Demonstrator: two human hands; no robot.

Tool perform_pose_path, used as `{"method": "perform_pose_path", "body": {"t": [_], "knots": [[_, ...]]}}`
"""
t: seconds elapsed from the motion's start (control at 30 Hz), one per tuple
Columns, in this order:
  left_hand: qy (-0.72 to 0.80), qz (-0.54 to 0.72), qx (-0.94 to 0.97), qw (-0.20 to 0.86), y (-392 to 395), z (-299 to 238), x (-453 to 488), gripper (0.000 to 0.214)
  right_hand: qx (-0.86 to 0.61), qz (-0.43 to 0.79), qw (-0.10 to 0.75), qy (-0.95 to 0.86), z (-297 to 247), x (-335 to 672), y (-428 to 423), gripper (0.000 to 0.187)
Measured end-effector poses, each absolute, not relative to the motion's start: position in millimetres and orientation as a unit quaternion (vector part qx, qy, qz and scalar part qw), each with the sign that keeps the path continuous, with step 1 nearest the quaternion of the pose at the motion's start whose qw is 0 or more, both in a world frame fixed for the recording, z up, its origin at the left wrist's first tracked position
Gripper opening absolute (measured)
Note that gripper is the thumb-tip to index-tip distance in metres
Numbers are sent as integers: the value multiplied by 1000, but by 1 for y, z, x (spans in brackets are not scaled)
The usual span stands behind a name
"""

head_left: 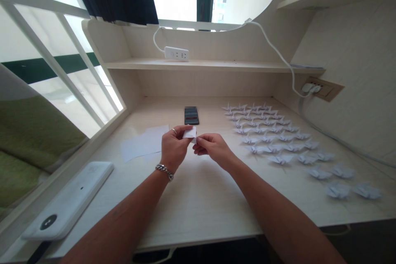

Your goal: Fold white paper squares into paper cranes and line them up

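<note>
In the head view, a dark phone point(191, 111) lies on the pale desk point(201, 202). Just on the near side of the phone, a small folded white paper point(189, 133) is held up between both hands. The left hand point(175, 147), with a ring and a chain bracelet point(165, 171), pinches it between thumb and fingers. The right hand point(213, 147) has its fingertips closed at the paper's lower right edge, other fingers curled. Left of the phone and nearer the person lie flat white sheets point(139, 144); farther that way rests a long white device point(72, 200). Right of the phone, folded paper cranes point(274, 148) stand in rows. Beyond the phone, a power strip point(176, 53) sits on a shelf point(210, 64).
</note>
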State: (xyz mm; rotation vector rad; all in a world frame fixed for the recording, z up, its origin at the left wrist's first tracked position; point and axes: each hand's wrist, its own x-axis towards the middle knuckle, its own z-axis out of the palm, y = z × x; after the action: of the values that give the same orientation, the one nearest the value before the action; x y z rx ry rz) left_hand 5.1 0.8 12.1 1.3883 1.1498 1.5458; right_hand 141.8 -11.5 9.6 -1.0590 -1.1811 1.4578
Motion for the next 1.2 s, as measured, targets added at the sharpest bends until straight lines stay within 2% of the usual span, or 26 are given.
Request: {"method": "perform_pose_path", "body": {"t": [0.13,0.4,0.57,0.73,0.83,0.97,1.2], "knots": [[449,609,528,385,0,14,6,28,-431,590,456,-508,7,143,-11,26],[411,642,467,448,3,17,6,34,-396,649,460,-460,14,148,-15,17],[394,631,479,466,2,15,5,34,-390,618,471,-494,13,146,-16,26],[380,630,494,464,2,15,5,32,-404,586,460,-531,13,148,-14,21],[377,628,505,456,0,17,6,29,-417,544,513,-516,16,153,-13,20],[363,598,551,455,-3,18,7,23,-392,472,593,-522,17,157,-11,29],[362,577,575,454,-4,18,6,19,-392,434,605,-540,11,155,-10,12]]}}
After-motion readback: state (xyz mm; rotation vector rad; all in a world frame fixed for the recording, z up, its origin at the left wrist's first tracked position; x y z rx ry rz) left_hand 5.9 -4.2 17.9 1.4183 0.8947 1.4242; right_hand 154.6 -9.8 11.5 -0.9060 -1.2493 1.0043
